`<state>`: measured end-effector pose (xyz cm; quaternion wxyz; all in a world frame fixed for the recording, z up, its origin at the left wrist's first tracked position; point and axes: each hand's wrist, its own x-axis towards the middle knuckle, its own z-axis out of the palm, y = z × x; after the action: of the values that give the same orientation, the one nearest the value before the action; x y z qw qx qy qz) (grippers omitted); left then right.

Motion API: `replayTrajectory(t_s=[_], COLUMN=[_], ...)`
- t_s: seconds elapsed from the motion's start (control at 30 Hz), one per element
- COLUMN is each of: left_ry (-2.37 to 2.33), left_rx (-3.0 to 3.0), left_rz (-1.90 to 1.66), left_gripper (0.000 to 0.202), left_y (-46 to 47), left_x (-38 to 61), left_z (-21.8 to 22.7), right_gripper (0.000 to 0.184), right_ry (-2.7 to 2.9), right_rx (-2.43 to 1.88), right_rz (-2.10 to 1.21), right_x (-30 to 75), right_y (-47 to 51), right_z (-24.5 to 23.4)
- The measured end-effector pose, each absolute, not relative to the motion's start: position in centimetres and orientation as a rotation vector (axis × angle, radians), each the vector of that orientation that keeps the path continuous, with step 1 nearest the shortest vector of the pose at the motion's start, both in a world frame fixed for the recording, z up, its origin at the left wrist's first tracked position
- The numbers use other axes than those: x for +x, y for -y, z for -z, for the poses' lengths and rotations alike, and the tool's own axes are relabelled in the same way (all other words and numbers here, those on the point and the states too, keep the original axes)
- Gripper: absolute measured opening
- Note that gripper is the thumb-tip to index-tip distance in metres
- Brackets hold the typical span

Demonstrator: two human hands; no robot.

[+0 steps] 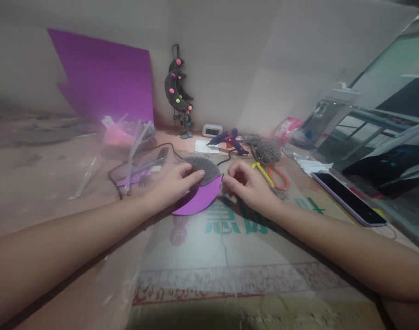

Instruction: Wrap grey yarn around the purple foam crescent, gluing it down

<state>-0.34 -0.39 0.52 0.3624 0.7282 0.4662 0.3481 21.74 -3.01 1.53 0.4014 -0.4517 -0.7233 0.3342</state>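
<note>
A purple crescent-shaped foam piece (201, 198) lies on the cardboard, its upper part wrapped in grey yarn (204, 166). My left hand (177, 183) lies on top of the piece with fingers closed around its wrapped part. At the piece's right edge my right hand (245, 182) has its fingers pinched together, apparently on a thin grey yarn strand that is too fine to make out clearly. A ball of grey yarn (266, 149) sits just behind my right hand.
A blue glue gun (230, 139) and its black cord, orange-handled scissors (280, 178), a yellow tool, a phone (350, 199), a plastic bag (127, 135), a purple foam sheet (106, 75), a finished moon ornament (178, 89) and a small clock (212, 130) surround the printed cardboard (230, 256).
</note>
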Motion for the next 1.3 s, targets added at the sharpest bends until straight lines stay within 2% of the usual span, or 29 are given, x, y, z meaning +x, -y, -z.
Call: replayTrajectory(t_s=[0.2, 0.33, 0.5, 0.6, 0.73, 0.97, 1.13, 1.27, 1.3], left_ry=[-1.151, -1.134, -1.121, -1.106, -1.101, -1.089, -1.086, -1.150, -1.165], left_rx=[1.841, 1.813, 1.797, 1.787, 1.776, 1.791, 1.729, 1.807, 1.832], left_rz=[-0.885, -0.884, -0.861, -0.848, -0.812, -0.787, -0.748, -0.820, -0.846], left_gripper=[0.038, 0.037, 0.036, 0.036, 0.037, 0.036, 0.037, 0.039, 0.039], left_y=[0.57, 0.46, 0.39, 0.43, 0.48, 0.66, 0.77, 0.65, 0.61], left_x=[-0.04, -0.05, -0.11, -0.09, -0.06, 0.01, 0.02, -0.03, -0.06], left_z=[-0.73, -0.57, -0.55, -0.57, -0.51, -0.85, -0.87, -0.92, -0.92], right_gripper=[0.038, 0.033, 0.022, 0.012, 0.015, 0.019, 0.013, 0.027, 0.025], right_ry=[1.701, 1.748, 1.800, 1.869, 1.942, 1.897, 1.936, 1.769, 1.722], right_rx=[-0.933, -0.906, -1.017, -1.140, -1.205, -1.245, -1.225, -1.189, -1.177], right_rz=[-1.098, -1.178, -1.065, -0.888, -0.718, -0.758, -0.682, -0.687, -0.690], right_x=[21.72, 21.50, 21.65, 21.83, 21.96, 21.79, 21.64, 21.79, 21.86], right_y=[2.78, 2.72, 2.54, 2.37, 2.28, 2.54, 2.44, 2.51, 2.59], right_z=[-1.42, -1.29, -1.16, -1.23, -1.41, -1.63, -1.62, -1.63, -1.68])
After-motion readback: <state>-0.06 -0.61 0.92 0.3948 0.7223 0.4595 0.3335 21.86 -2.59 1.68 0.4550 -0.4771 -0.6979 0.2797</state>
